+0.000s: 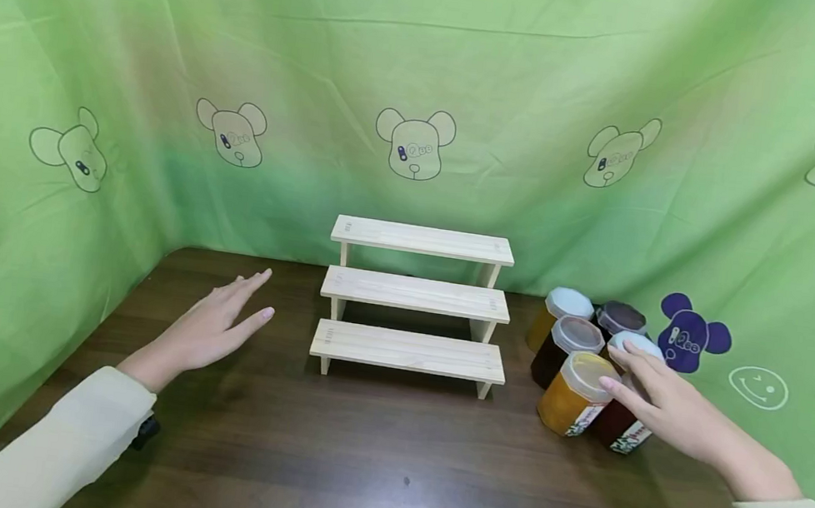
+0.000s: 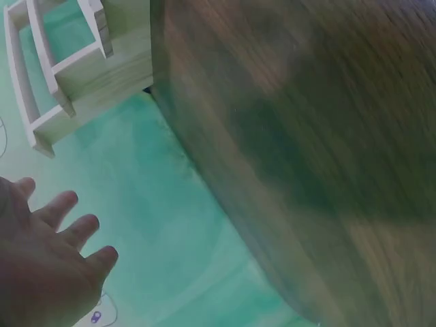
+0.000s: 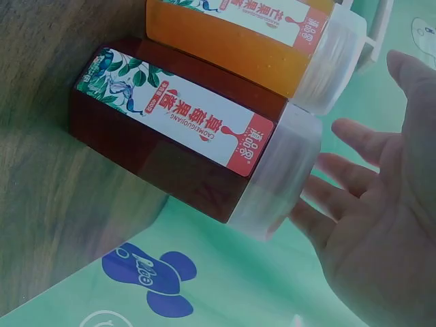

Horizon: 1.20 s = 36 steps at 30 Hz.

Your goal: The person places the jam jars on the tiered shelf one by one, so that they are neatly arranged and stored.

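Observation:
My right hand (image 1: 676, 410) is over the front right jam jar, its fingers loosely extended. In the right wrist view that dark red jar (image 3: 170, 136) bears a leaf-printed label, and the fingertips are right at its whitish lid (image 3: 279, 174). Beside it stands an orange jam jar (image 1: 573, 394) with a translucent lid. Out over the left part of the table, my left hand (image 1: 210, 328) has straight fingers, the thumb apart, and nothing in it. A pale wooden three-step shelf (image 1: 407, 350) stands between the two hands.
Behind the front jars are a dark jar (image 1: 554, 359) with a clear lid, an amber jar (image 1: 542, 328) with a white lid and a dark-lidded jar (image 1: 623, 316). Green cloth (image 1: 310, 50) with bear-head drawings surrounds the brown wooden table (image 1: 324, 454) at the back and sides.

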Tool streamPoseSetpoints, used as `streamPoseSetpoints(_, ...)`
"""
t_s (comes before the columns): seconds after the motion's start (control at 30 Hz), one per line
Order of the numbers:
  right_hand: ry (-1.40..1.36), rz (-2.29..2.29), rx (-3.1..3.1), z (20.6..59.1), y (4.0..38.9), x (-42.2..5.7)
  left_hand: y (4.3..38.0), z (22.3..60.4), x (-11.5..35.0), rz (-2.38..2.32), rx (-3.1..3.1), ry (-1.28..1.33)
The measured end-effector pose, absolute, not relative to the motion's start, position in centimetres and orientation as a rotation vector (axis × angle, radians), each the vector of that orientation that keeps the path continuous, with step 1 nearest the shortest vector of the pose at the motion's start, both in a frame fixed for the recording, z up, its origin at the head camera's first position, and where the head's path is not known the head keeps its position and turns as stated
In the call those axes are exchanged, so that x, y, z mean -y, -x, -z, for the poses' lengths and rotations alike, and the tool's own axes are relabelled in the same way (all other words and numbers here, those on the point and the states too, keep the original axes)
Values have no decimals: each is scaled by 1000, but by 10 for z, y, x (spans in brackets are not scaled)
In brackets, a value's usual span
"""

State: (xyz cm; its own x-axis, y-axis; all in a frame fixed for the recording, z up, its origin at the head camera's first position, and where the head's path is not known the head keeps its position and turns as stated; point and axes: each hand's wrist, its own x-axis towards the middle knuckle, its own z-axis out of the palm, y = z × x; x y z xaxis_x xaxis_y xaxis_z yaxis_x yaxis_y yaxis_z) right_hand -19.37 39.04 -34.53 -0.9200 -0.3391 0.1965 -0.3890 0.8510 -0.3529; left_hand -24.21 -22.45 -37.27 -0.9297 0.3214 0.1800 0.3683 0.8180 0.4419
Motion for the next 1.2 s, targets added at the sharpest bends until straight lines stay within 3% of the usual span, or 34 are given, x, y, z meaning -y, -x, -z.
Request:
streamPoseSetpoints(0.47, -621, -468, 2787, 341, 188, -383, 264, 395, 187, 1174, 2730, 578)
streamPoseSetpoints(1.2, -524, -734, 2802, 342, 179, -377, 295, 404, 140, 1575, 2600, 388)
